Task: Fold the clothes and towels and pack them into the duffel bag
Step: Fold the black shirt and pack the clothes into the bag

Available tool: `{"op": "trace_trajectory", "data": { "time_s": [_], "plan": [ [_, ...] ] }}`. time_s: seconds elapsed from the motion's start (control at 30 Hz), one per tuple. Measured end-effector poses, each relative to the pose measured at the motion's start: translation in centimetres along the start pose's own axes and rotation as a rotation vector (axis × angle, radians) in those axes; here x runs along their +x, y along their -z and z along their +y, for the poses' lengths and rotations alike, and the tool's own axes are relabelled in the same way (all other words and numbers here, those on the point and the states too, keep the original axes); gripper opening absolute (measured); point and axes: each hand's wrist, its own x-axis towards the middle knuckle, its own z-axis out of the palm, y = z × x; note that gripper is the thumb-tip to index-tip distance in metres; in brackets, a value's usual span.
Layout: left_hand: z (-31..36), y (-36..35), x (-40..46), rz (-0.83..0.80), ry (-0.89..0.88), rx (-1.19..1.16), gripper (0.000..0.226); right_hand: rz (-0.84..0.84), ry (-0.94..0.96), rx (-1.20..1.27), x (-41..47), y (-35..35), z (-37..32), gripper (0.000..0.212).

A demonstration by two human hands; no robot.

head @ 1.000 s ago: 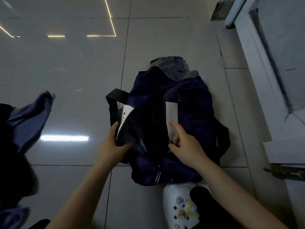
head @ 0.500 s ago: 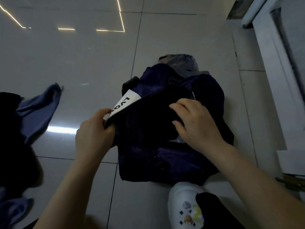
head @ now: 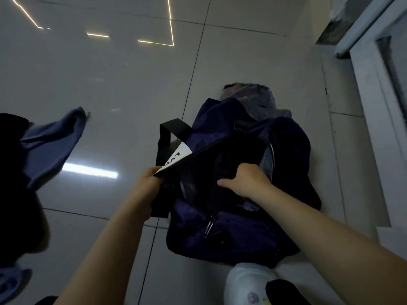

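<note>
A navy duffel bag [head: 240, 236] lies on the tiled floor in front of me, with a black handle strap [head: 170, 130] on its left. My left hand [head: 148, 183] grips the left rim of the bag's opening, by a white label with black letters [head: 175, 160]. My right hand [head: 244, 181] reaches into the open top with its fingers curled over the dark edge. Grey fabric [head: 251, 97] shows at the bag's far end. A blue garment [head: 50, 144] lies in a heap at the left beside dark cloth [head: 13, 194].
The glossy tile floor [head: 114, 89] reflects ceiling lights. A white door frame and wall [head: 378, 119] run along the right side. My white shoe [head: 244, 285] shows at the bottom, just below the bag.
My left hand has pulled the labelled rim up and leftward, opening the bag wider. My right hand has moved from the top of the flap into the opening.
</note>
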Motion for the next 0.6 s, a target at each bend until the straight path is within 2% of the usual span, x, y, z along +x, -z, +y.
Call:
{"op": "trace_trajectory", "data": {
  "time_s": [0.07, 0.13, 0.2, 0.23, 0.3, 0.33, 0.4, 0.47, 0.5, 0.6],
  "plan": [
    [-0.1, -0.4, 0.0, -0.018, 0.006, -0.083, 0.031, 0.039, 0.005, 0.022, 0.1, -1.2, -0.2, 0.046],
    [-0.3, -0.7, 0.5, 0.004, 0.006, -0.137, 0.026, 0.106, 0.046, 0.042, 0.1, -2.2, -0.3, 0.026],
    [-0.6, -0.7, 0.8, 0.026, -0.002, -0.134, 0.025, 0.105, 0.025, 0.201, 0.3, -2.3, -0.5, 0.017],
    [-0.7, -0.5, 1.0, 0.032, -0.023, -0.103, 0.025, 0.101, -0.014, 0.344, 0.4, -1.9, -0.7, 0.020],
    [-1.0, 0.0, 1.4, 0.051, -0.097, 0.003, 0.025, 0.063, -0.091, 0.711, -0.1, -1.1, -1.6, 0.044],
    [-1.0, 0.4, 1.4, 0.064, -0.135, 0.050, 0.025, -0.012, -0.092, 0.874, -0.7, -0.7, -2.3, 0.055],
    [-0.8, 1.0, 1.3, 0.092, -0.204, 0.103, 0.024, -0.227, 0.004, 1.016, -1.5, -0.5, -3.2, 0.072],
    [-0.7, 1.5, 1.2, 0.108, -0.244, 0.134, 0.025, -0.349, 0.116, 0.951, -2.1, -0.7, -3.4, 0.077],
    [-0.7, 1.7, 1.2, 0.113, -0.251, 0.153, 0.025, -0.305, 0.163, 0.841, -2.3, -0.6, -3.1, 0.071],
    [-0.9, 2.4, 1.1, 0.136, -0.294, 0.217, 0.025, 0.084, 0.348, 0.301, -1.8, 0.5, -1.0, 0.043]
  ]
}}
